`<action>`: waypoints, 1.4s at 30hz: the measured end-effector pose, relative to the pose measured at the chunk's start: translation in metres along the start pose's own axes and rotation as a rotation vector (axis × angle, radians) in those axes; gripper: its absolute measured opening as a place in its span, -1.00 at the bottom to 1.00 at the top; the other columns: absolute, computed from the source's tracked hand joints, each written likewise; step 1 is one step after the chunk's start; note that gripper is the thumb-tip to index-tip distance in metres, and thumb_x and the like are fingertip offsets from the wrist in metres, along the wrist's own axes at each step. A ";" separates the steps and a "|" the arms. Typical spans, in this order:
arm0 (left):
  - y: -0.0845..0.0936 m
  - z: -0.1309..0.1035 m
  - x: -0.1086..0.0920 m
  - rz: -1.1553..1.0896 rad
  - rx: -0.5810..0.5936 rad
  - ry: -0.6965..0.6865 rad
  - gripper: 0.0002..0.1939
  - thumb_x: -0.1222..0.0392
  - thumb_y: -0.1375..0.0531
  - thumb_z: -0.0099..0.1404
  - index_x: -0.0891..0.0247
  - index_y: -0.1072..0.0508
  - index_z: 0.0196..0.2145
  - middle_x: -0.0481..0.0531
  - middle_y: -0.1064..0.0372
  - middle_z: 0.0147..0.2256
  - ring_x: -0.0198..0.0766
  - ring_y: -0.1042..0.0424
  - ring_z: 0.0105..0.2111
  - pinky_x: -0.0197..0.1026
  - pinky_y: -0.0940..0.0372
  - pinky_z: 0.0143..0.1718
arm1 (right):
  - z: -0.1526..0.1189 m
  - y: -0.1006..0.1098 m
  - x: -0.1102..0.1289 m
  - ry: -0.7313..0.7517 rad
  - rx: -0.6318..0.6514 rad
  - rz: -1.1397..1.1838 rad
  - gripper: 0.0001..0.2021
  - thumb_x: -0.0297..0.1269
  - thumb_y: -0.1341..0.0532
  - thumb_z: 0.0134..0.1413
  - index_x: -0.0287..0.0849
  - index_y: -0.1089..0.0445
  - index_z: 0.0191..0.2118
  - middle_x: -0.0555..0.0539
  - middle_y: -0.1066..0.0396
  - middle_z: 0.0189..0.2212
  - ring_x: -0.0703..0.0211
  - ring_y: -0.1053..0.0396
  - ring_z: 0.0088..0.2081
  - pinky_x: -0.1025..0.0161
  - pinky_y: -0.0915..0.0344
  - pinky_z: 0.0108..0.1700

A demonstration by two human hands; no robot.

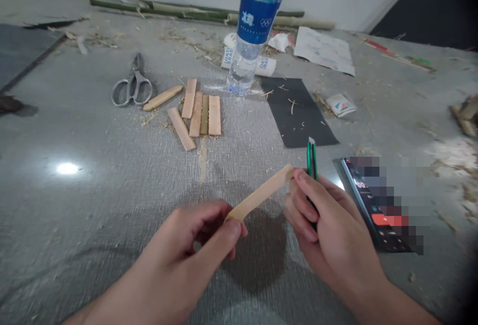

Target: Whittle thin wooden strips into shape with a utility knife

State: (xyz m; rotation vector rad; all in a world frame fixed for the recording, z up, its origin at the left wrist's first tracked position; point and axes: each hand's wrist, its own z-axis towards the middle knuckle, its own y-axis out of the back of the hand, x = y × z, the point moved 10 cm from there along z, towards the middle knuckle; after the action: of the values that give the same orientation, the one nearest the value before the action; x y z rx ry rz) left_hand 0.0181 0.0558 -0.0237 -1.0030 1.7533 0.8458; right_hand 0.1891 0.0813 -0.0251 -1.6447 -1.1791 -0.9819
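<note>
My left hand (197, 238) pinches the near end of a pale bamboo strip (261, 193), which slants up to the right above the grey table. My right hand (328, 228) grips a green-handled utility knife (311, 158) upright, its blade tip pointing away, right beside the strip's far end. My right thumb touches that far end.
Several cut bamboo strips (197, 111) lie in a group ahead, with scissors (132, 83) to their left. A water bottle (254, 26) stands behind them. Black sandpaper (295, 111), a phone (373, 205), paper scraps and green bamboo poles (186, 11) lie around.
</note>
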 end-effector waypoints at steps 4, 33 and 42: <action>0.003 0.000 -0.001 -0.052 -0.028 0.011 -0.64 -0.06 -0.06 0.37 0.18 -0.49 -0.42 -0.04 -0.32 -0.55 -0.35 -0.27 -0.56 -0.33 -0.17 -0.60 | -0.001 0.000 -0.001 -0.012 0.006 0.035 -0.67 -0.19 -0.26 0.23 -0.11 -0.21 -0.51 0.16 0.02 -0.67 0.42 0.15 -0.70 0.23 0.29 -0.66; 0.007 0.010 0.016 -0.541 -0.131 0.103 -0.53 -0.10 -0.01 0.45 0.20 -0.11 -0.55 -0.20 0.11 -0.60 -0.41 0.08 -0.60 -0.35 0.05 -0.62 | -0.027 -0.036 -0.005 0.186 0.301 -0.704 -0.83 -0.11 0.02 0.43 0.02 -0.23 -0.04 0.10 -0.23 -0.45 0.31 -0.18 -0.45 0.33 -0.14 -0.45; -0.008 -0.001 0.018 -0.505 -0.047 0.127 -0.49 -0.20 0.01 0.42 0.19 -0.10 -0.55 -0.18 0.10 -0.59 -0.39 0.07 -0.57 -0.31 0.01 -0.58 | -0.039 -0.057 -0.014 0.172 0.545 -0.858 -0.76 -0.13 0.00 0.41 -0.08 -0.22 -0.30 0.13 -0.15 -0.53 0.32 -0.09 -0.52 0.30 -0.06 -0.48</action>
State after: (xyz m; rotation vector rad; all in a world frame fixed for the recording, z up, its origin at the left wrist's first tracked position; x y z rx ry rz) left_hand 0.0203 0.0464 -0.0414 -1.4752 1.4844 0.5098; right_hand 0.1267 0.0508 -0.0143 -0.5884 -1.8739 -1.1272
